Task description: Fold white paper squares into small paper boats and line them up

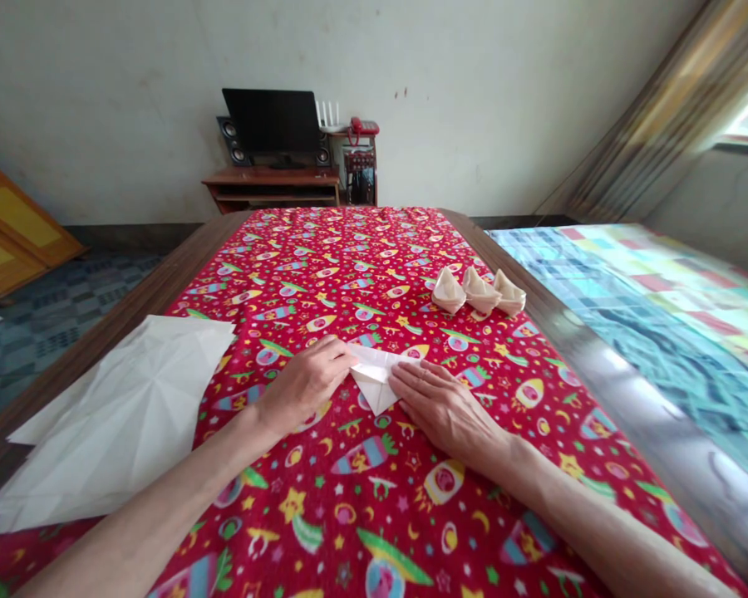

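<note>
A small white folded paper (377, 378) lies on the red patterned tablecloth (349, 274) in the middle of the table. My left hand (305, 382) rests at its left edge with the fingers curled and pinching the paper. My right hand (440, 407) lies flat on the paper's right side, fingers stretched out and pressing down. Three folded cream paper shapes (479, 292) sit in a row further back on the right.
A stack of creased white paper sheets (118, 415) lies at the table's left edge. A bed with a blue and multicoloured cover (654, 307) stands on the right. A desk with a monitor (274, 124) and speakers stands against the far wall.
</note>
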Motion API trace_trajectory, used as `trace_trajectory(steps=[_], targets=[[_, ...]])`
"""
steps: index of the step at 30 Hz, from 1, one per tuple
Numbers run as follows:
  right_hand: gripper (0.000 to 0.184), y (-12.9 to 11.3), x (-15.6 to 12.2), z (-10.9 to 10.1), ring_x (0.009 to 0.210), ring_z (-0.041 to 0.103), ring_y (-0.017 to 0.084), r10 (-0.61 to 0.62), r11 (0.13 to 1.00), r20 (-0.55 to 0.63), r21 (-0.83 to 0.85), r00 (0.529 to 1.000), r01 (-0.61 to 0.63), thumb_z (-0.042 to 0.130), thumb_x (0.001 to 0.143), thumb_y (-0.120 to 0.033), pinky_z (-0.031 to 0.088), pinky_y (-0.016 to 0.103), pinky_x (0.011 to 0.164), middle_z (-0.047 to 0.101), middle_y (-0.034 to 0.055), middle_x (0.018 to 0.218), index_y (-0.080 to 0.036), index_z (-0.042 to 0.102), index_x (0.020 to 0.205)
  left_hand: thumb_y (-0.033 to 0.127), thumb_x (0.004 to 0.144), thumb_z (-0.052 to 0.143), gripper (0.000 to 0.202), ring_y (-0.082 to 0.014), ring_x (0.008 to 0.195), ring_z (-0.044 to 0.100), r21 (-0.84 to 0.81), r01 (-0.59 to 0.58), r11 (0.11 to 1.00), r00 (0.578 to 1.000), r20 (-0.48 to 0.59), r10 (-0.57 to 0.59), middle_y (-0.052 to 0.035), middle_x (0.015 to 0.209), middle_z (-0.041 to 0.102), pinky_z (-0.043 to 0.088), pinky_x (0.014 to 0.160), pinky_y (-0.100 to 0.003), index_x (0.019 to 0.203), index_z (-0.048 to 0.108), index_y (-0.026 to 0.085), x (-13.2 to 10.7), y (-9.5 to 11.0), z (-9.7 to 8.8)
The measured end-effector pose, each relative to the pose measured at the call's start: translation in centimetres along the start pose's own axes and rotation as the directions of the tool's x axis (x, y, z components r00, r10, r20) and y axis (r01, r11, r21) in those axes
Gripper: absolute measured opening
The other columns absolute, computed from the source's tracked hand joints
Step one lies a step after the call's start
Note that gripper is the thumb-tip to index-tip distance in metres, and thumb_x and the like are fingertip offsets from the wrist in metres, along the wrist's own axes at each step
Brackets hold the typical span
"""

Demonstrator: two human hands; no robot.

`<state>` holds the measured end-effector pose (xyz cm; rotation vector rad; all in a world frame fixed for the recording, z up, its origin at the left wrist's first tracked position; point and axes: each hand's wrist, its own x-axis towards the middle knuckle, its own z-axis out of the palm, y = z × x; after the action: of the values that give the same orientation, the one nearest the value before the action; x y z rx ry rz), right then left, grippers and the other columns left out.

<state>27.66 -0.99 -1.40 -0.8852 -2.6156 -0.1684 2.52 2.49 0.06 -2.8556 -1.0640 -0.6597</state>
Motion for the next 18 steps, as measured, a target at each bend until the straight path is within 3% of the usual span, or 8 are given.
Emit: trace_trajectory(steps=[6, 9, 12, 15, 18], targets=[[0.035, 0.1, 0.0, 0.0, 0.123, 0.050, 0.024, -0.006, 1.000, 0.009, 0.015, 1.000, 0.006, 0.037, 0.096, -0.019, 0.043, 0.042, 0.102, 0.054, 0.0121, 0.132, -0.011, 0.053, 0.127, 0.015, 0.092, 0.044, 0.018, -0.0209, 0.086, 0.051, 0.210, 0.000, 0.978, 0.989, 0.145, -0.031, -0.0052, 0.086, 0.056, 0.046, 0.077, -0.034, 0.081, 0.058, 0.015, 0.3, 0.0, -0.4], [0.035, 0.1, 0.1, -0.1, 0.122, 0.051, 0.022, 0.004, 1.000, 0.016, 0.026, 1.000, -0.004, 0.037, 0.096, -0.018, 0.043, 0.041, 0.102, 0.055, 0.0113, 0.131, -0.013, 0.054, 0.126, 0.011, 0.090, 0.047, 0.013, -0.0217, 0.090, 0.050, 0.247, -0.062, 0.967, 0.977, 0.212, 0.008, -0.0058, 0.093, 0.057, 0.045, 0.083, -0.035, 0.093, 0.059, 0.014, 0.2, 0.3, -1.0], [0.035, 0.1, 0.1, -0.1, 0.121, 0.052, 0.023, 0.002, 1.000, 0.019, 0.018, 1.000, -0.002, 0.038, 0.096, -0.019, 0.044, 0.042, 0.101, 0.056, 0.0117, 0.130, -0.012, 0.054, 0.126, 0.007, 0.089, 0.046, 0.022, -0.0223, 0.095, 0.052, 0.282, -0.069, 0.957, 0.966, 0.259, -0.007, -0.0075, 0.098, 0.059, 0.045, 0.086, -0.037, 0.106, 0.058, 0.013, 0.0, 0.7, -1.4], [0.035, 0.1, 0.1, -0.1, 0.120, 0.052, 0.024, -0.001, 1.000, 0.020, 0.016, 1.000, 0.001, 0.038, 0.096, -0.019, 0.045, 0.043, 0.100, 0.056, 0.0121, 0.130, -0.011, 0.054, 0.125, 0.006, 0.087, 0.044, 0.027, -0.0232, 0.097, 0.054, 0.302, -0.039, 0.953, 0.966, 0.256, -0.041, -0.0086, 0.103, 0.061, 0.045, 0.089, -0.039, 0.109, 0.058, 0.013, -0.3, 1.0, -1.6], [0.035, 0.1, 0.2, -0.2, 0.120, 0.052, 0.023, 0.003, 1.000, 0.019, 0.027, 1.000, -0.003, 0.038, 0.095, -0.019, 0.044, 0.042, 0.101, 0.057, 0.0118, 0.129, -0.013, 0.055, 0.125, 0.003, 0.086, 0.038, 0.036, -0.0244, 0.112, 0.051, 0.287, 0.000, 0.958, 0.985, 0.165, -0.050, -0.0104, 0.119, 0.058, 0.038, 0.102, -0.043, 0.117, 0.056, 0.011, -0.4, 1.8, -1.3]])
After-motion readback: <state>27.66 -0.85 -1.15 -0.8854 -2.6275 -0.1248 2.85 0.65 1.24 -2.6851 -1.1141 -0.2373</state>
